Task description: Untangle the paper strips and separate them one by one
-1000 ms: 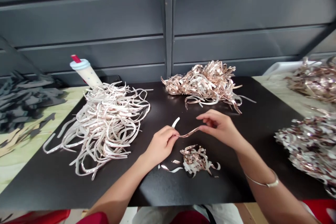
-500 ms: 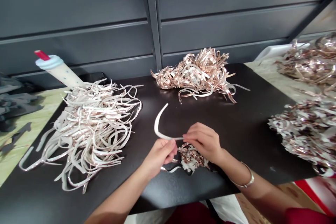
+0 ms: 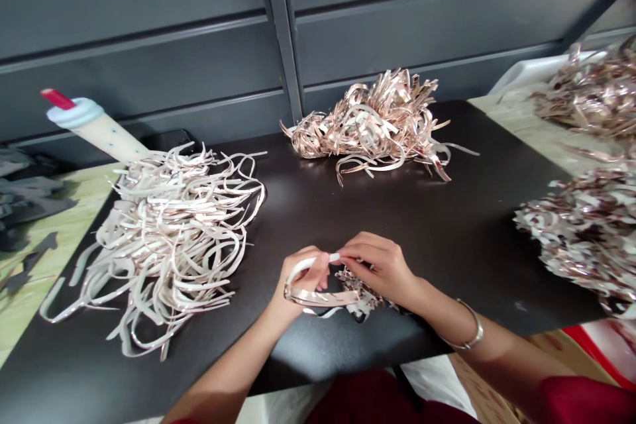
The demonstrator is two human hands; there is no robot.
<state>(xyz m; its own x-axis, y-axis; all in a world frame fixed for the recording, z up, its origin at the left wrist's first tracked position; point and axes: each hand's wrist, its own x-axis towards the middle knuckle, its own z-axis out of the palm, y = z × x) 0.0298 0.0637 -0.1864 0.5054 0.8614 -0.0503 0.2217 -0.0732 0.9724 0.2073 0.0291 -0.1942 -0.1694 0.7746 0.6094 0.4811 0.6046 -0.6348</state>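
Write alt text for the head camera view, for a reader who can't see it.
The left hand and right hand pinch a looped, shiny pale strip above a small tangle of strips on a black tabletop. A large pale pile of strips lies to the left, and a coppery pile lies beyond the hands.

Passage of black tabletop [image 3: 397, 225] between left strip heap [image 3: 169, 238], far strip heap [image 3: 368, 126], right strip heap [image 3: 581, 232]

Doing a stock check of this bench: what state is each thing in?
left hand, gripping the strip
right hand, pinching the strip's end
metallic strip, curled into a loop
pale strip heap, loose and tangled
copper strip heap, tangled
white bottle, tilted, red-tipped cap on
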